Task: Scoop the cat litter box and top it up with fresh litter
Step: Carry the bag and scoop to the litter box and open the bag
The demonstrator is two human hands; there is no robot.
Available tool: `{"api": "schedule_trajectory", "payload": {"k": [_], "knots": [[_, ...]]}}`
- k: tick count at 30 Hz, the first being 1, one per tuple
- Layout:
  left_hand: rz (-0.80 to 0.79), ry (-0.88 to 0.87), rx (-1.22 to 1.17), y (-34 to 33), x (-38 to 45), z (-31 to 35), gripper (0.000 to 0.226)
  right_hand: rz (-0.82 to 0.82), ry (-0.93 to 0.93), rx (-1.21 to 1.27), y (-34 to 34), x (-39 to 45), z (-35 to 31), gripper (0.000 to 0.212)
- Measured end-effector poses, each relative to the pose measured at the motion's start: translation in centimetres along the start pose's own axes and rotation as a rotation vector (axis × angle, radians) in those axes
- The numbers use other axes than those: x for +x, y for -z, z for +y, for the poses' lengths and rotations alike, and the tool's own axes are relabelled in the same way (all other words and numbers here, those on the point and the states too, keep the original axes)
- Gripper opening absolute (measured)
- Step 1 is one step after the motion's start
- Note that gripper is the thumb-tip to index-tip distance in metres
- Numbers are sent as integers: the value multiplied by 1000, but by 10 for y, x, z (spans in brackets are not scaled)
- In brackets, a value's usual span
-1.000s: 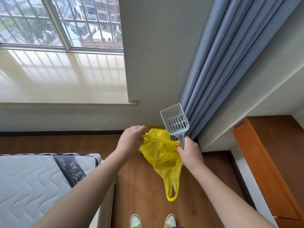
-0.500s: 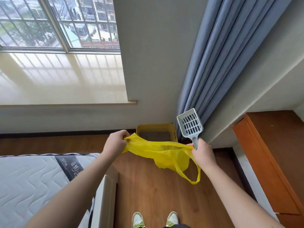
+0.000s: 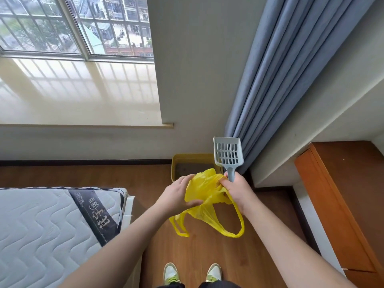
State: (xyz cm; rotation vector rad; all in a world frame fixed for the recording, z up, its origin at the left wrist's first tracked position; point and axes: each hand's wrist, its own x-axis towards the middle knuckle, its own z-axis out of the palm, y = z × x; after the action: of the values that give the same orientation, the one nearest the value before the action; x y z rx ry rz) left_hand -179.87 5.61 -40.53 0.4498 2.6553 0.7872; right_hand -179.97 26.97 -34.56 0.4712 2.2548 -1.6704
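Both hands hold a yellow plastic bag [image 3: 204, 196] bunched between them above the wooden floor [image 3: 207, 256]. The left hand [image 3: 176, 197] grips the bag's left side, thumb beneath; the right hand [image 3: 236, 190] pinches the other side and also clasps the handle of a grey slotted scoop [image 3: 228, 154] — pointing upright. The yellow litter box [image 3: 187, 157] sits on the floor against the wall, beside the blue curtain [image 3: 280, 80] (its contents look grey, hard to make out). Two bag handles dangle below.

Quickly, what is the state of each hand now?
Left hand: grips the yellow bag.
Right hand: holds the scoop handle and pinches the bag.
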Motion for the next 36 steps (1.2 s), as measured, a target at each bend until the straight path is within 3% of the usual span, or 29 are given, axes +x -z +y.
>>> {"api": "schedule_trajectory", "payload": {"k": [2, 6, 7, 11, 15, 18, 21, 22, 25, 29, 33, 36], "knots": [[14, -2, -5, -6, -1, 4, 91, -17, -8, 27, 1, 0, 0, 13], [150, 98, 1, -4, 3, 13, 44, -41, -29, 76, 3, -1, 0, 13], [181, 147, -42, -1, 4, 15, 41, -33, -15, 39, 5, -1, 2, 17], [250, 153, -89, 14, 6, 11, 37, 2, 61, -282, 14, 3, 9, 37], [240, 2, 94, 28, 11, 2, 34, -130, 115, -625, 17, 2, 9, 41], [164, -63, 306, 37, 14, -4, 42, -162, 95, -768, 19, 6, 15, 34], [-25, -72, 494, 45, 16, -10, 63, -129, 84, -867, 24, 11, 19, 22], [-81, -66, 569, 45, 16, -11, 59, -126, 74, -884, 24, 12, 19, 16], [-111, -19, 671, 38, 17, -15, 15, -80, 61, -965, 19, 13, 20, 10], [-41, 32, 427, 33, 14, -33, 15, 30, 21, -1060, 16, 20, 27, 12], [-34, 183, -75, 36, 8, -35, 19, 78, -119, -588, 13, 27, 37, 8], [62, 292, -322, 37, 6, -30, 19, 60, -109, -372, 4, 23, 37, 14]]}}
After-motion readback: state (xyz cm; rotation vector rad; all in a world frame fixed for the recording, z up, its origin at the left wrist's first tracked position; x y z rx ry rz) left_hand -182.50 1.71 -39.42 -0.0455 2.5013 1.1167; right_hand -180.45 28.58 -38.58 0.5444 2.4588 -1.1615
